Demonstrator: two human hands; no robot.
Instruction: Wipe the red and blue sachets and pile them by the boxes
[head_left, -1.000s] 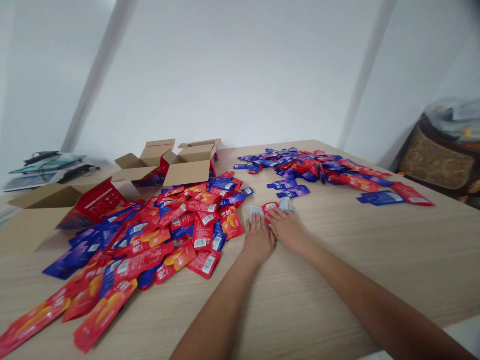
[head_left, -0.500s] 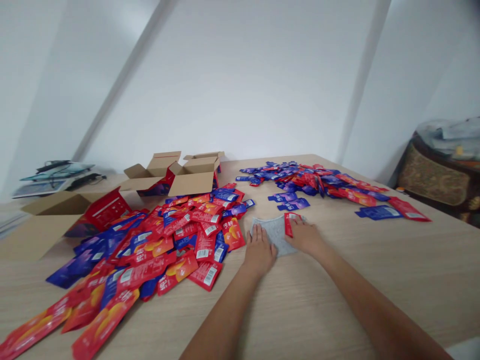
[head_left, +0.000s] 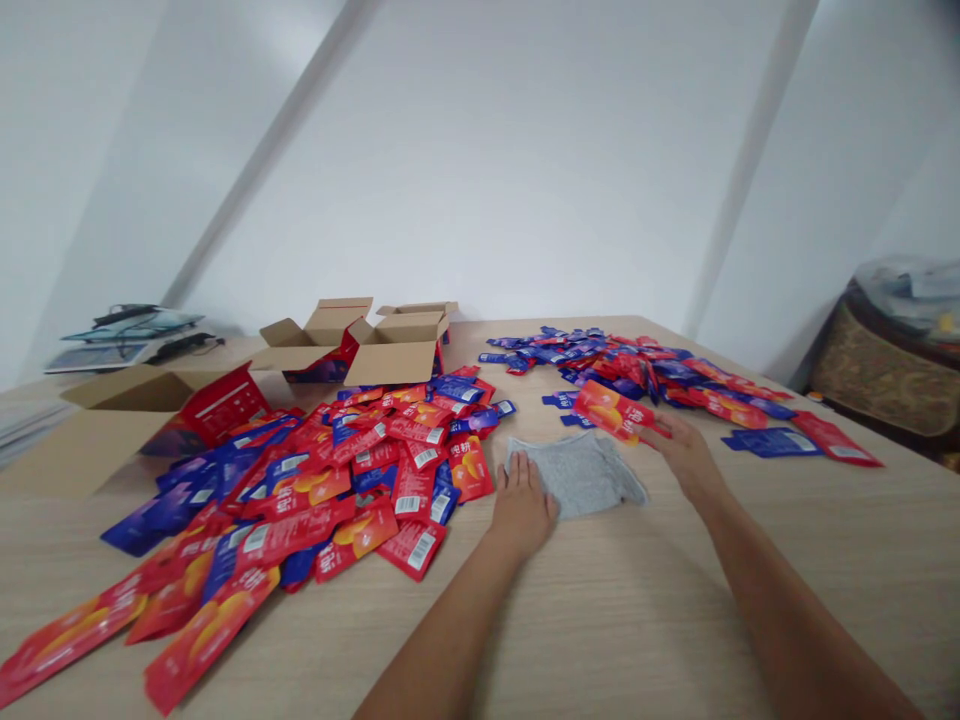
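Observation:
My left hand (head_left: 523,503) lies flat with its fingers on the left edge of a grey cloth (head_left: 583,474), which is spread on the table. Up and to the right of the cloth, my right hand (head_left: 684,455) grips one end of a red pouch (head_left: 613,410) with an orange picture. That pouch is raised off the table and tilted, its orange-pictured face showing. Behind it, blue pouches (head_left: 559,400) lie partly covered from view. A large heap of red and blue pouches (head_left: 409,450) spreads to the left of my left hand.
Open cardboard boxes (head_left: 394,362) stand at the back left, and another open box (head_left: 97,440) is nearer on the left. A second pile of pouches (head_left: 600,355) lies at the back right. A patterned brown chair (head_left: 874,360) stands beyond the table's right edge.
My right hand has lifted the red pouch off the grey cloth and moved right, turning its pictured face into view. My left hand stays on the cloth. The view has shifted slightly.

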